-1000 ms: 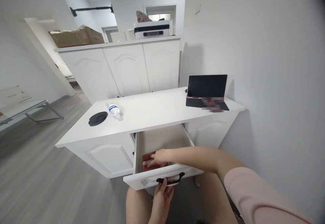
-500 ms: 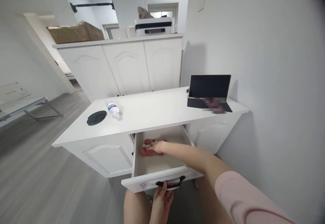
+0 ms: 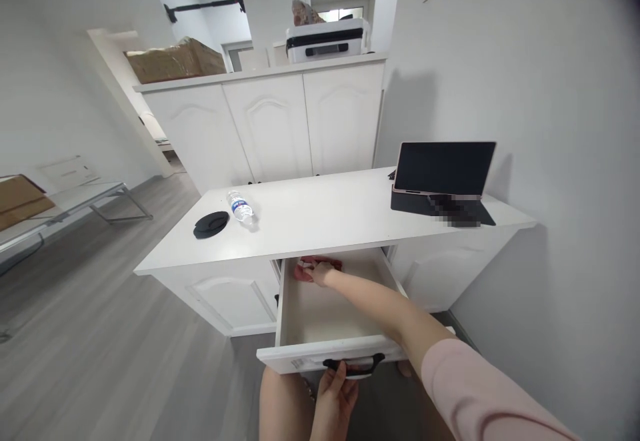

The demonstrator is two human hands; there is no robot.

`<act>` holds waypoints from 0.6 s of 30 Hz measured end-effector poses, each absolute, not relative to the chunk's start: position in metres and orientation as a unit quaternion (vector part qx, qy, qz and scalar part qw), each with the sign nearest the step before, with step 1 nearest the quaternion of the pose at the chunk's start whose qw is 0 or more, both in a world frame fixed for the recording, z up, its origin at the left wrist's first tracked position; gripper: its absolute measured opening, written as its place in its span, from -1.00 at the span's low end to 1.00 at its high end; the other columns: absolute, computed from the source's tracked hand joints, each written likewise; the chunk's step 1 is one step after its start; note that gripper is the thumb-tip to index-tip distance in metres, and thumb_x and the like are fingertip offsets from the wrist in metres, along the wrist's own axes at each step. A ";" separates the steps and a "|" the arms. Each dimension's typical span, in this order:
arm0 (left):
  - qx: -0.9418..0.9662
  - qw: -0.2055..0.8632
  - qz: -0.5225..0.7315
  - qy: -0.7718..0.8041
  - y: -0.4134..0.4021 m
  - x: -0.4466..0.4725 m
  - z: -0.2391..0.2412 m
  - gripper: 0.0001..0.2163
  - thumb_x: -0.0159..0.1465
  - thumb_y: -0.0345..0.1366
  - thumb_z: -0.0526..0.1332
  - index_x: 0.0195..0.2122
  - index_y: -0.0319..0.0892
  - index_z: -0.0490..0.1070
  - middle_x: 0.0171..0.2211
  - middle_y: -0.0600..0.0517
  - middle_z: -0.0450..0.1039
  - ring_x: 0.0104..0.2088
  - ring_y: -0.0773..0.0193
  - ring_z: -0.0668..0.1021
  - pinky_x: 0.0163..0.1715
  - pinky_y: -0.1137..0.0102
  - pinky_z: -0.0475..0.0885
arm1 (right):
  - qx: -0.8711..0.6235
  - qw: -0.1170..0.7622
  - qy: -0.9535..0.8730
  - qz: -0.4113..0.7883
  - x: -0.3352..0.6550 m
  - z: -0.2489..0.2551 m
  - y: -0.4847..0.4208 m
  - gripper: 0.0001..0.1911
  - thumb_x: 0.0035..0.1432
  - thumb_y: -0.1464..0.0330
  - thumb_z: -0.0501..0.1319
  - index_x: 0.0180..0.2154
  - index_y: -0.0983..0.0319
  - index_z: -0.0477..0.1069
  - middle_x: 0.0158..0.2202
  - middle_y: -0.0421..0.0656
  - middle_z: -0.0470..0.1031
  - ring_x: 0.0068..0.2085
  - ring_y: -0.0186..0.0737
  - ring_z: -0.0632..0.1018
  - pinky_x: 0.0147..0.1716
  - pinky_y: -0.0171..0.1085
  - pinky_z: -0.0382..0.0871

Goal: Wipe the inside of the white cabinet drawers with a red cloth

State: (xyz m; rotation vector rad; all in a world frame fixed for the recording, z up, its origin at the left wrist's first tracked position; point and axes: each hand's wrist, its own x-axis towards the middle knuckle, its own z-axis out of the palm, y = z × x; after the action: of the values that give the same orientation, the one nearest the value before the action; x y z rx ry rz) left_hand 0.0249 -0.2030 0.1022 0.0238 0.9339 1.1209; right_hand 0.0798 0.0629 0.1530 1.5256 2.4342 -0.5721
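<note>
A white drawer [image 3: 300, 359] stands pulled out from under the white desk top [image 3: 320, 217]. My left hand [image 3: 336, 394] grips its black handle [image 3: 354, 364] from below. My right hand [image 3: 320, 271] reaches deep into the drawer and rests on a red folded cloth [image 3: 304, 269] at the back, partly hidden under the desk top. Whether the fingers grip the cloth or only press on it I cannot tell. The drawer floor in front of the cloth is bare.
On the desk lie a water bottle [image 3: 241, 207] and a black round lid [image 3: 211, 223] at the left, a tablet with keyboard [image 3: 443, 174] at the right. A white cabinet [image 3: 270, 124] stands behind, a wall close at the right, grey floor to the left.
My right hand has pushed the red cloth from the drawer's front to its back. My left hand has stayed on the handle. The view has shifted.
</note>
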 end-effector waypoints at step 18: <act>0.036 0.743 0.513 0.428 -0.203 0.023 0.104 -0.70 -0.05 -0.23 0.52 -0.41 -0.20 0.44 -0.35 -0.07 0.62 -0.34 0.27 0.64 -0.28 0.45 0.46 | 0.629 0.098 0.754 -0.164 0.173 0.156 0.065 -0.29 0.21 0.47 0.06 0.35 -0.03 0.01 0.42 -0.06 -0.03 0.32 0.18 0.20 0.16 0.24 0.15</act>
State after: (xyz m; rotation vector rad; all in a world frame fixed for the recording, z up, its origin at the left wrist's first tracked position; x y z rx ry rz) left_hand 0.0232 -0.2027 0.1035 0.0791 0.9380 1.1238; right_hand 0.1730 0.0648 0.1561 1.8615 2.2301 -0.4863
